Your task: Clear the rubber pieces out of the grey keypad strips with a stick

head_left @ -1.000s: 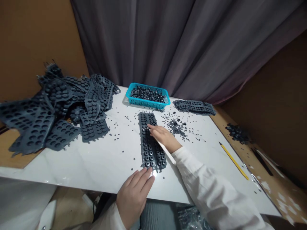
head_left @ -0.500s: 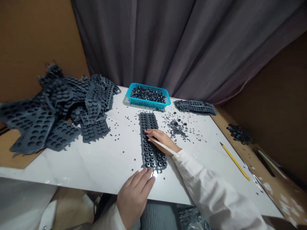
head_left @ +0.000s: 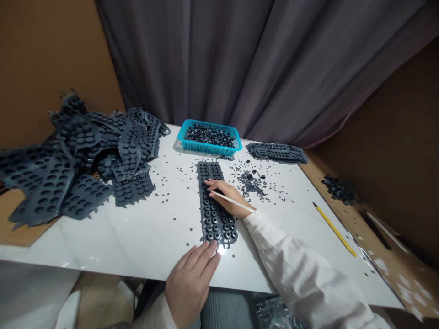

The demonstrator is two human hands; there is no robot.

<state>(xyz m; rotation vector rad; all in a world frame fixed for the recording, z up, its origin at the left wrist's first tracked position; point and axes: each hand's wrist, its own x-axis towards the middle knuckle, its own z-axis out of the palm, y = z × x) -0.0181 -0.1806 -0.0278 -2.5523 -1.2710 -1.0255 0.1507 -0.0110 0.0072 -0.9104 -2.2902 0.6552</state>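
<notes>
A dark grey rubber strip (head_left: 216, 235) with rows of round, ring-like parts lies lengthwise in front of me on the white table. My left hand (head_left: 192, 274) is open, its fingers stretched out with the tips on the strip's near end. Over the middle of the strip, my right hand (head_left: 228, 198) is closed around a thin white stick (head_left: 235, 202). The fingertips of that hand are down at the left row of rings; the stick's tip is partly hidden by them. Small dark round bits (head_left: 252, 183) lie scattered on the table right of the strip.
A blue basket (head_left: 210, 148) full of small dark parts stands at the back. Rubber sheets (head_left: 85, 146) are heaped on the left, and stacked strips (head_left: 277, 153) lie at the back right. A yellow pencil (head_left: 334, 228) and a dark pile (head_left: 339, 189) are on the right.
My right hand has shifted slightly and the white stick in it shows more clearly. My left hand stays at the strip's near end. The whole view has moved a little.
</notes>
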